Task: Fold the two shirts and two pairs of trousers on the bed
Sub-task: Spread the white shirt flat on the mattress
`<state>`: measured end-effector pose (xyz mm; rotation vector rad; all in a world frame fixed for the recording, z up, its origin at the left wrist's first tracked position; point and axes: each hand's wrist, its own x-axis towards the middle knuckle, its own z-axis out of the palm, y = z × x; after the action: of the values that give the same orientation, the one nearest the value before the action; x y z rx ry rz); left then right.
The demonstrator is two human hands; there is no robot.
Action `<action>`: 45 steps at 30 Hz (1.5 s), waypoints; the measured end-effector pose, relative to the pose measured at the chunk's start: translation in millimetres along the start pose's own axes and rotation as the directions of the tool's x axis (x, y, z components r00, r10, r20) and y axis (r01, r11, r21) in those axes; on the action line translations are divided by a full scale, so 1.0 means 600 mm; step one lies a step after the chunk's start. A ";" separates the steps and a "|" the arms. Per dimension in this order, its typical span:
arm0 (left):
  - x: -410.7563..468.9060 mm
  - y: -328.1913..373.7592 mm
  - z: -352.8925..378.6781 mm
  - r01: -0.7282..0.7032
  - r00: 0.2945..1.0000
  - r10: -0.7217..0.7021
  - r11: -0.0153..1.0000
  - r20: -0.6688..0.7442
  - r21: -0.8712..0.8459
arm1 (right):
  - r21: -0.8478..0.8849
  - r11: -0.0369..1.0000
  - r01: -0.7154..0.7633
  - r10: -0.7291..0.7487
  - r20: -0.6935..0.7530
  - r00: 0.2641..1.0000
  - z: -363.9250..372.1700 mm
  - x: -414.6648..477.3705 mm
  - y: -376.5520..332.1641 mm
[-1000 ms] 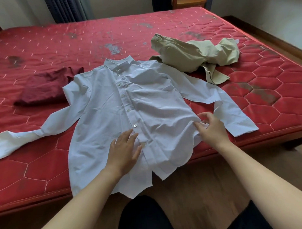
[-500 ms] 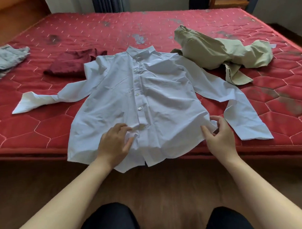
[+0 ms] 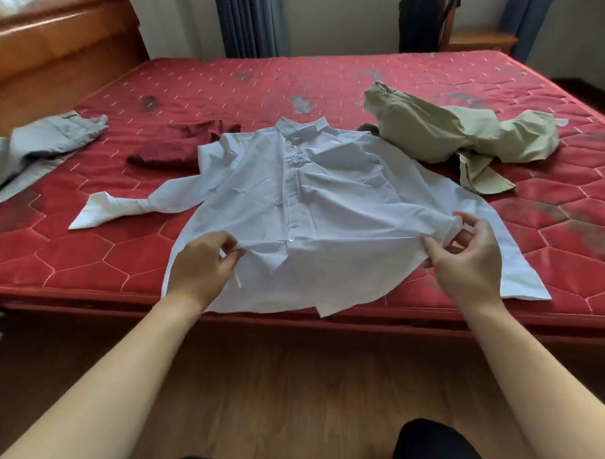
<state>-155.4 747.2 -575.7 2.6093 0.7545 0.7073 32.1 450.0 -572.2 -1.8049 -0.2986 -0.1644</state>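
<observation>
Head view: two shirts, two trousers; left grip (image 3: 199, 264) and right grip (image 3: 466, 258) pinch white shirt (image 3: 327, 201); red shirt (image 3: 178, 147), tan trousers (image 3: 445, 135), grey trousers (image 3: 34, 146) lie nearby.

Blk trousers (image 3: 435, 444) (knees only); forearms (image 3: 121, 380) bare.

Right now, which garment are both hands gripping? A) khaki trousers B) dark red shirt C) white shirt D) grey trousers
C: the left hand and the right hand each pinch the lower front of the white shirt, with a taut ridge of cloth between them.
</observation>
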 end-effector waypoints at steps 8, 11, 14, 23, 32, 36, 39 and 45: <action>-0.029 0.035 0.072 -0.126 0.887 0.062 0.986 0.458 0.112 | -0.573 0.814 -0.094 0.224 0.161 0.961 -0.006 0.000 0.060; -0.055 0.014 0.069 -0.134 0.930 0.107 0.990 0.352 0.054 | -0.513 0.852 -0.102 0.188 0.118 0.975 0.001 -0.010 0.059; -0.082 0.007 0.068 -0.166 0.927 0.133 0.984 0.350 0.066 | -0.576 0.807 -0.127 0.213 0.084 0.973 0.009 -0.017 0.047; -0.020 0.052 0.084 -0.172 0.963 0.137 0.975 0.232 0.140 | -0.540 0.615 0.574 -0.241 0.564 0.790 0.101 -0.008 0.014; -0.051 0.002 0.110 -0.092 0.935 0.019 0.977 0.353 0.190 | -0.545 0.672 0.501 0.013 0.685 0.728 0.182 -0.094 0.031; -0.006 -0.001 0.115 -0.076 0.938 -0.003 0.973 0.345 0.217 | -0.562 0.662 0.495 -0.052 0.624 0.779 0.197 -0.027 0.013; -0.005 0.002 0.130 -0.071 0.909 -0.042 0.965 0.414 0.253 | -0.559 0.596 0.576 0.001 0.718 0.696 0.213 -0.033 0.033; 0.059 -0.050 0.085 -0.023 0.982 0.007 0.996 0.186 0.084 | -0.387 0.690 0.611 -0.218 0.695 0.686 0.326 -0.018 0.000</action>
<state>-113.8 783.0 -617.5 2.7134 0.7238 0.4356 12.7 638.0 -624.4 -2.3615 -1.2934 -0.0031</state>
